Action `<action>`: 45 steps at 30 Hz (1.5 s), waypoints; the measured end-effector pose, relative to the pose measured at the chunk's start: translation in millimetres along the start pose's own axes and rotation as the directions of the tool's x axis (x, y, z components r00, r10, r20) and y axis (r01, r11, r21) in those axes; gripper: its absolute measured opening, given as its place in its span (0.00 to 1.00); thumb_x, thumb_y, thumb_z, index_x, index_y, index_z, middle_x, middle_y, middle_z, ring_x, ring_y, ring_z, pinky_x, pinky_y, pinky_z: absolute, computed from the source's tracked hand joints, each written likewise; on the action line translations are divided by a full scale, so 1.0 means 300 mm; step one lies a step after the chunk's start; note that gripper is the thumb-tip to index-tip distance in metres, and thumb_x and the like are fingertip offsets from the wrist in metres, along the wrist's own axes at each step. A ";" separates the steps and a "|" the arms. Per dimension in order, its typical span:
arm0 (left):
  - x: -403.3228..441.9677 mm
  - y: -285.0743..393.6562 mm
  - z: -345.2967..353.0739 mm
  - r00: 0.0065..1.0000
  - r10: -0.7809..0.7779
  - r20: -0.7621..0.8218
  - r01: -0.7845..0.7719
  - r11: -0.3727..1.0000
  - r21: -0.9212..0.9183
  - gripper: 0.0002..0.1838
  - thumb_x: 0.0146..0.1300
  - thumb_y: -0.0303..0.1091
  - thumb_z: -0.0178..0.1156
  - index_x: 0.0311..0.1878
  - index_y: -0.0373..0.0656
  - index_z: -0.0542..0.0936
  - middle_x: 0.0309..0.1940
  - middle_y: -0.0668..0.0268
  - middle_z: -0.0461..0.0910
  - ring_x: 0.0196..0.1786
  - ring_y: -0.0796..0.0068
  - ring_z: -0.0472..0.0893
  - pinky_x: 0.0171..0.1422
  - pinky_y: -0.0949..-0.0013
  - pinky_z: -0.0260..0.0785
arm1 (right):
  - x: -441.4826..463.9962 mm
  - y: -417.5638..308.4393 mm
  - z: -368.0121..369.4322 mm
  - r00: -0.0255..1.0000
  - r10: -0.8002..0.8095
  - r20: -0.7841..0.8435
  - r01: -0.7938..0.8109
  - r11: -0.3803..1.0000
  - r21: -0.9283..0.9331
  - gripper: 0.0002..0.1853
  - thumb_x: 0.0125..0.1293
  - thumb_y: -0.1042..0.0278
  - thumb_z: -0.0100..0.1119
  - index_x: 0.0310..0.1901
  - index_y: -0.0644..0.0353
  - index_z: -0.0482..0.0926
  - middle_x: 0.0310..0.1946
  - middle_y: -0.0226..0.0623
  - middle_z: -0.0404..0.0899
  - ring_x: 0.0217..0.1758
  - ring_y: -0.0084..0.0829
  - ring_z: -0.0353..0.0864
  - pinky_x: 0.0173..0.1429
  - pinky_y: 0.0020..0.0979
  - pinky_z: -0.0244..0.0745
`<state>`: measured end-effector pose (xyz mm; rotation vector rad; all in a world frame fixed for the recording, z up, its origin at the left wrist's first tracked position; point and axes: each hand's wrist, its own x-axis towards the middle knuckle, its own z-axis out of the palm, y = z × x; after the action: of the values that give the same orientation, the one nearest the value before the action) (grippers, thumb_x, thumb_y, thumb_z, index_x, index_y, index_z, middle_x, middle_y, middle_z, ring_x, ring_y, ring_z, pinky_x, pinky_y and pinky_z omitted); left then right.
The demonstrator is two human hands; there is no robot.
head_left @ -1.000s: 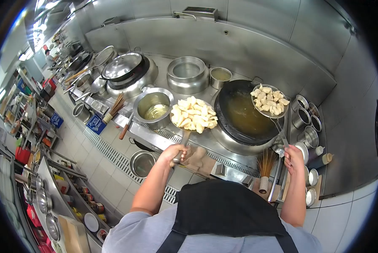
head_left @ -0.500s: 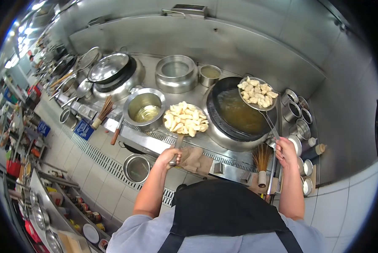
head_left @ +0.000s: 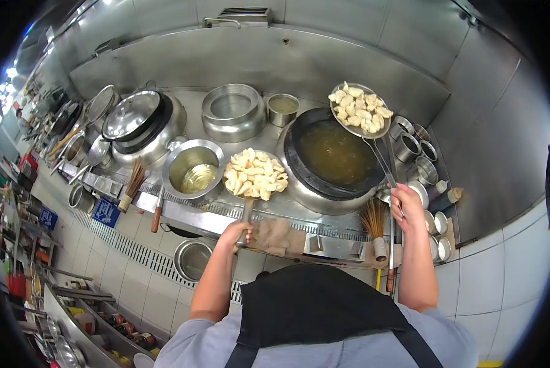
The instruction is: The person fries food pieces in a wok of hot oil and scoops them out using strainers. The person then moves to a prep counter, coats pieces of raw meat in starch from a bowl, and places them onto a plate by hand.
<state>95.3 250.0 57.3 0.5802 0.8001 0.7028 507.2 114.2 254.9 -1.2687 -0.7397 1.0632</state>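
Note:
My left hand (head_left: pixel 236 234) is closed round the handle of a ladle-like strainer, whose bowl is heaped with pale food pieces (head_left: pixel 254 174). That heap hangs over the counter between a steel pot (head_left: pixel 192 170) and a black wok (head_left: pixel 335 153) of yellowish liquid. In my right hand (head_left: pixel 408 205) is the long metal handle of a second strainer (head_left: pixel 361 110), also loaded with pale pieces. It is held above the wok's back right rim. Most of the bowl under the left heap is hidden.
A lidded wok (head_left: pixel 132 116) stands at the left, and a wide steel pot (head_left: pixel 234 109) and a smaller one (head_left: pixel 283 109) at the back. Bamboo brushes (head_left: pixel 373 227) lie by the front edge. Small metal containers (head_left: pixel 407 147) line the right side; a pot (head_left: pixel 192 260) sits below.
The view has shifted, so the stove appears further left. The right strainer has moved a little up and back relative to the wok. Both hands keep their hold.

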 end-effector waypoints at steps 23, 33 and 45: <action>0.151 -0.040 -0.147 0.998 -0.037 -0.057 0.039 0.998 0.045 0.11 0.62 0.35 0.59 0.43 0.42 0.70 0.24 0.67 0.74 0.22 0.75 0.74 0.25 0.71 0.71 | -0.018 0.154 0.182 0.995 0.087 -0.052 -0.091 0.994 -0.063 0.04 0.62 0.74 0.53 0.38 0.63 0.72 0.15 0.27 0.67 0.07 0.16 0.56 0.10 0.20 0.48; -0.008 -0.128 -0.266 0.987 -0.162 0.023 0.161 0.987 0.014 0.21 0.67 0.55 0.51 0.48 0.46 0.71 0.31 0.63 0.78 0.31 0.71 0.79 0.37 0.66 0.75 | -0.016 0.167 0.259 0.995 0.094 0.033 -0.084 0.971 -0.223 0.12 0.60 0.77 0.54 0.46 0.68 0.72 0.14 0.25 0.68 0.08 0.14 0.57 0.11 0.20 0.46; -0.075 -0.129 -0.212 0.997 -0.064 0.037 0.067 0.994 -0.083 0.17 0.69 0.50 0.52 0.48 0.46 0.69 0.32 0.64 0.78 0.31 0.74 0.79 0.36 0.68 0.74 | -0.046 0.207 0.372 0.958 0.212 0.192 -0.102 0.880 -0.463 0.16 0.58 0.78 0.53 0.50 0.66 0.76 0.17 0.22 0.68 0.14 0.13 0.61 0.18 0.19 0.51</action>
<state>46.5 221.4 4.1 0.4870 0.7512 0.6615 387.7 142.0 216.8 -1.6356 -1.1286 1.2360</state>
